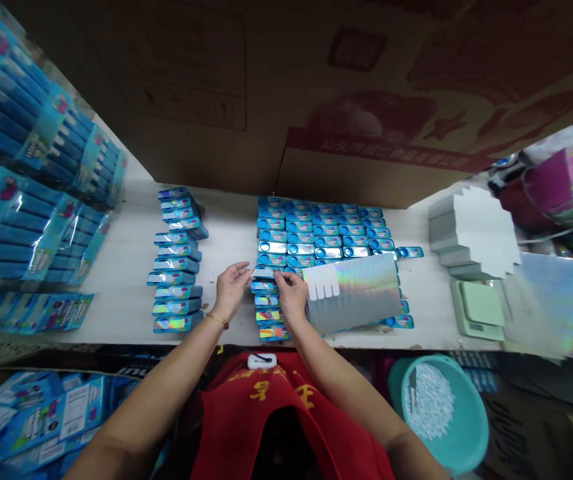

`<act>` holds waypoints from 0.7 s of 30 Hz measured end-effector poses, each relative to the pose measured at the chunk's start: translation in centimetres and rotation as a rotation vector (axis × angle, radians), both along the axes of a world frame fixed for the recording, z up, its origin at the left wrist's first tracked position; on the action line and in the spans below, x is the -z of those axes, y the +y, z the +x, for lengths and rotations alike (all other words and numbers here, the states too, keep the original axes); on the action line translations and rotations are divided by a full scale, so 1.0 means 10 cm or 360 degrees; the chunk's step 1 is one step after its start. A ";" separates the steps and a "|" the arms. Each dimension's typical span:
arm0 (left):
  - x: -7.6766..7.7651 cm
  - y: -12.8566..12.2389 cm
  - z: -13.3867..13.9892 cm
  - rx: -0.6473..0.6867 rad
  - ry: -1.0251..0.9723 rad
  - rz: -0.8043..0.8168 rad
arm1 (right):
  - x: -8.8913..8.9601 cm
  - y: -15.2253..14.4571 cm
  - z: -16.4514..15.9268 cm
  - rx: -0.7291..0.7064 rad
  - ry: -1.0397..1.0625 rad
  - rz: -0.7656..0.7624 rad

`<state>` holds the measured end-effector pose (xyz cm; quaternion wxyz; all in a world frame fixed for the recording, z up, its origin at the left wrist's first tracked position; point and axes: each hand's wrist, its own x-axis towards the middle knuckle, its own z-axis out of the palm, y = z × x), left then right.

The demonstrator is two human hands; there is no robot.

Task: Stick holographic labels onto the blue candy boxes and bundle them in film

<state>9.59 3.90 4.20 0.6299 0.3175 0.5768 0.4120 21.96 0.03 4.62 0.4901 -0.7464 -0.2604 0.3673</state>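
A narrow silvery sticker (263, 273) spans the gap between my hands, over a small blue box in the left column of the block. My left hand (233, 288) pinches at its left end with thumb and forefinger, the other fingers loosely curled. At the other end, the fingertips of my right hand (291, 292) are closed on it. A shiny silver sticker sheet (359, 293) lies on the blue boxes (313, 230), to the right of my right hand. White strips show at the sheet's left edge. Nearer me, several boxes (269, 317) are partly covered by my right hand.
A column of blue boxes (176, 277) stands left on the white table (131, 267). A large carton (266, 100) borders the back. Right are stacked white cards (473, 230), a scale (476, 310) and silvery sheets (546, 300). A teal basin (471, 427) sits below; wrapped packs (31, 220) rise left.
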 end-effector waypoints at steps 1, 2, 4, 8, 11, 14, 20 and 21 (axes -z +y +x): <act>0.06 0.01 -0.01 0.0019 0.0042 0.0032 | 0.04 0.01 0.00 -0.0026 -0.0156 0.0003; 0.12 0.03 -0.02 0.0040 0.0084 0.0065 | 0.06 0.01 -0.01 -0.0058 -0.0300 0.0002; 0.22 0.05 -0.03 0.0073 0.0172 0.0129 | 0.10 0.01 -0.01 -0.0133 -0.0529 0.0007; 0.36 0.08 -0.06 0.0092 0.0276 0.0192 | 0.13 0.01 -0.01 -0.0236 -0.0793 0.0013; 0.42 0.10 -0.07 0.0089 0.0269 0.0168 | 0.15 0.03 0.00 -0.0296 -0.0896 -0.0027; 0.44 0.11 -0.06 0.0086 0.0223 0.0113 | 0.15 0.06 0.01 -0.0387 -0.1000 -0.0124; 0.44 0.10 0.00 0.0100 0.0242 0.0094 | 0.08 0.10 0.01 -0.0579 -0.1270 -0.0406; 0.45 0.10 0.00 0.0116 0.0275 0.0103 | 0.06 0.09 0.01 -0.0614 -0.1319 -0.0428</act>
